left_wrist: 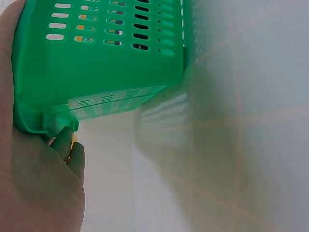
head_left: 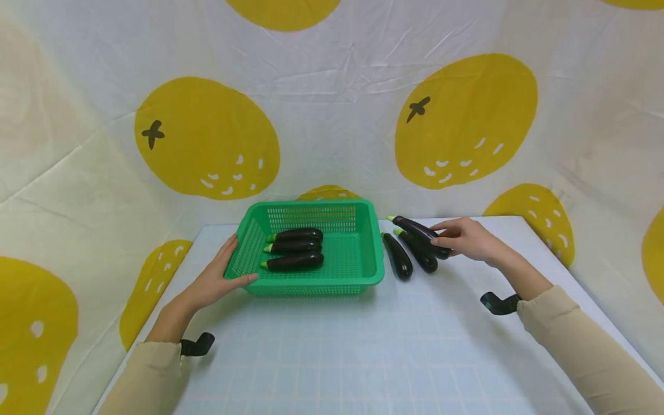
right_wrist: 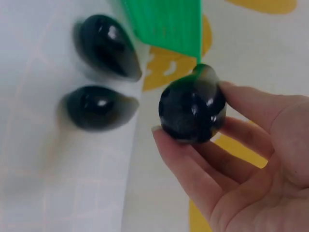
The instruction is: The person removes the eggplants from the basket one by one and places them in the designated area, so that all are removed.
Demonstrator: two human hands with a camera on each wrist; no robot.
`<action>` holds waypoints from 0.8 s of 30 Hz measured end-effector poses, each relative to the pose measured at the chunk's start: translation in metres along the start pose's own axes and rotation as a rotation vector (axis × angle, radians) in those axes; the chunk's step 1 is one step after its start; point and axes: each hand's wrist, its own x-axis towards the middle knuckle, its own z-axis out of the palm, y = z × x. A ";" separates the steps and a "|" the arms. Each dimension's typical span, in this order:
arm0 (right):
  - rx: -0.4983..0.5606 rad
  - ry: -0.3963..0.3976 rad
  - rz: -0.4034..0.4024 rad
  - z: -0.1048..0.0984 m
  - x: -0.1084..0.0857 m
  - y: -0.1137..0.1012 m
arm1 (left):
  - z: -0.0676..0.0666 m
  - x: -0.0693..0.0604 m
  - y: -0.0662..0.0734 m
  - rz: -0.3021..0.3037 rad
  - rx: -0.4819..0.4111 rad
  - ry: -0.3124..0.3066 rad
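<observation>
A green plastic basket holds several dark eggplants lying side by side in its left half. At its left rim rests my left hand, thumb along the front edge; the left wrist view shows the hand against the basket's rim. Right of the basket, my right hand grips one eggplant near its thick end. In the right wrist view, fingers and thumb pinch that eggplant, raised off the table. Two more eggplants lie on the table just left of and below it.
A pale blue checked cloth covers the table. Behind and at both sides hangs a white sheet printed with large yellow fruit. The basket stands near the table's back edge. Each wrist wears a black strap with a small device.
</observation>
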 end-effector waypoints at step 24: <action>-0.264 0.097 0.109 0.007 0.020 0.069 | -0.002 0.000 0.003 -0.029 0.001 -0.018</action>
